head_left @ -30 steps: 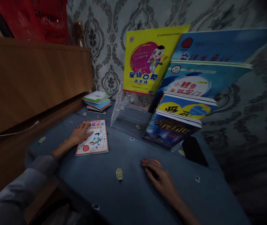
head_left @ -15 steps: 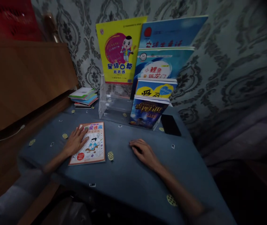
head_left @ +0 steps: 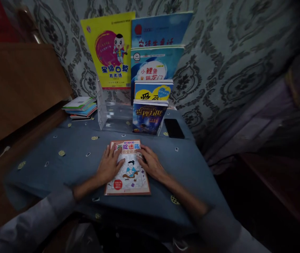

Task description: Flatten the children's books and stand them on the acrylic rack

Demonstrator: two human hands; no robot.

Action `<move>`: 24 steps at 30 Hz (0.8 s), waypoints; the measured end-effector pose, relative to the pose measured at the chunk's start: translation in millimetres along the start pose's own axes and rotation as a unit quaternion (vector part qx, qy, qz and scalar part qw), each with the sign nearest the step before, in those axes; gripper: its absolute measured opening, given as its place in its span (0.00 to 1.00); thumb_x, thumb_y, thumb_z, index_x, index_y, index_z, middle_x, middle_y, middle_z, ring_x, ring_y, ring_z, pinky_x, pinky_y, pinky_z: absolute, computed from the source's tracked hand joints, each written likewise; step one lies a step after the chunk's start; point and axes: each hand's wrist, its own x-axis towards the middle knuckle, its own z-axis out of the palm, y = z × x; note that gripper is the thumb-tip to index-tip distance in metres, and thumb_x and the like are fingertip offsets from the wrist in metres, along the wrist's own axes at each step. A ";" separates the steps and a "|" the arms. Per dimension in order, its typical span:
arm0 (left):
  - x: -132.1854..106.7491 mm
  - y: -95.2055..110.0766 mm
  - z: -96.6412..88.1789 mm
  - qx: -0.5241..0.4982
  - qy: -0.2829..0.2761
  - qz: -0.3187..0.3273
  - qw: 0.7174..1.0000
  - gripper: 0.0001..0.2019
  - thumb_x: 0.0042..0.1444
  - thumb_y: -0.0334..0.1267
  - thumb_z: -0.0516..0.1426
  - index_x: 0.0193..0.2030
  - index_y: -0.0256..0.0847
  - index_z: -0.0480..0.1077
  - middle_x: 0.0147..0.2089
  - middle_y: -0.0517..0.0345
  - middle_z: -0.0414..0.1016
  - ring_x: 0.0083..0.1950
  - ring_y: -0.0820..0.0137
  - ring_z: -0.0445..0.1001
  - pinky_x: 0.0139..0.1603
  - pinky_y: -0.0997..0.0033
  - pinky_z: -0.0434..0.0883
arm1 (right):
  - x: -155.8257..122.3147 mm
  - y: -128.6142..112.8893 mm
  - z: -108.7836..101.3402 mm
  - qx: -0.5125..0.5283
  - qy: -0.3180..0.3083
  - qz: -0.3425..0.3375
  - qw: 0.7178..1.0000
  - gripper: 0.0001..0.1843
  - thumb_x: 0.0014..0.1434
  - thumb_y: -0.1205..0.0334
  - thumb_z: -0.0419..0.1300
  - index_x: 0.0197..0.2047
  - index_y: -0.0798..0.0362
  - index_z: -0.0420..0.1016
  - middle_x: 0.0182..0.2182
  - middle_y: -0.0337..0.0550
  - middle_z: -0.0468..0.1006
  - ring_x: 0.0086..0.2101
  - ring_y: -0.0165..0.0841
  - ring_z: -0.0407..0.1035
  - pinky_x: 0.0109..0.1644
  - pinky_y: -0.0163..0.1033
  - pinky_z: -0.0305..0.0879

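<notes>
A picture book (head_left: 135, 188) with a boy in blue on its cover lies flat on the blue tablecloth. Across its upper left edge rests my left hand (head_left: 109, 166), palm down, fingers apart on the cover. My right hand (head_left: 152, 163) lies on the opposite long edge, fingers spread over the cover's upper right. Neither hand is wrapped around the book.
Behind the book stands a clear acrylic rack (head_left: 115, 124) with a yellow workbook (head_left: 110, 38) and several blue books (head_left: 150, 119). A stack of thin books (head_left: 81, 107) is at the left, a black phone (head_left: 174, 128) at the right.
The picture book has moved right, toward the table's middle, with my left hand on it. My right hand has gone from the bare cloth to the book's right edge. My view has shifted right.
</notes>
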 end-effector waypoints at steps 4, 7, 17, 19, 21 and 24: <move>6.3 19.4 5.4 -0.022 -0.010 0.047 0.999 0.30 0.68 0.56 0.46 0.71 0.44 0.58 0.75 0.42 0.52 0.76 0.45 0.48 0.71 0.42 0.57 | -19.1 13.0 -9.2 -0.033 0.013 0.033 0.999 0.17 0.66 0.63 0.54 0.56 0.55 0.72 0.60 0.59 0.69 0.60 0.47 0.66 0.64 0.56 0.64; 8.5 15.0 1.4 -0.026 -0.025 0.068 0.997 0.29 0.69 0.54 0.46 0.70 0.39 0.58 0.75 0.39 0.53 0.76 0.48 0.50 0.71 0.45 0.57 | -31.5 17.3 -13.2 -0.045 0.008 0.029 0.999 0.19 0.66 0.65 0.53 0.58 0.56 0.71 0.61 0.58 0.69 0.60 0.46 0.65 0.64 0.55 0.65; 30.3 -8.1 -22.8 -0.028 -0.020 0.149 0.988 0.21 0.68 0.45 0.49 0.62 0.37 0.65 0.67 0.41 0.67 0.67 0.54 0.67 0.67 0.49 0.67 | -21.2 15.2 -21.5 -0.079 -0.027 0.023 0.996 0.18 0.63 0.67 0.56 0.55 0.55 0.75 0.57 0.56 0.73 0.56 0.47 0.68 0.59 0.56 0.68; 34.9 -8.8 -24.8 -0.022 -0.024 0.164 0.986 0.20 0.68 0.44 0.49 0.61 0.36 0.66 0.65 0.40 0.68 0.66 0.54 0.68 0.67 0.48 0.67 | -20.2 17.3 -20.0 -0.075 -0.011 0.022 0.997 0.18 0.63 0.68 0.56 0.54 0.53 0.76 0.56 0.54 0.74 0.56 0.46 0.69 0.59 0.55 0.68; 38.7 -9.0 -26.0 -0.019 -0.023 0.184 0.983 0.20 0.68 0.44 0.49 0.61 0.36 0.66 0.65 0.41 0.69 0.67 0.54 0.68 0.67 0.48 0.66 | -21.4 18.7 -16.7 -0.071 0.017 0.023 0.997 0.17 0.63 0.68 0.55 0.54 0.52 0.76 0.56 0.54 0.74 0.56 0.45 0.69 0.59 0.55 0.69; 44.2 -7.5 -26.4 -0.022 -0.023 0.217 0.976 0.20 0.69 0.43 0.48 0.62 0.37 0.66 0.66 0.43 0.68 0.68 0.55 0.66 0.69 0.47 0.64 | -24.5 19.1 -12.6 -0.061 0.040 0.019 0.997 0.18 0.64 0.68 0.54 0.55 0.53 0.76 0.56 0.55 0.74 0.55 0.45 0.69 0.58 0.55 0.70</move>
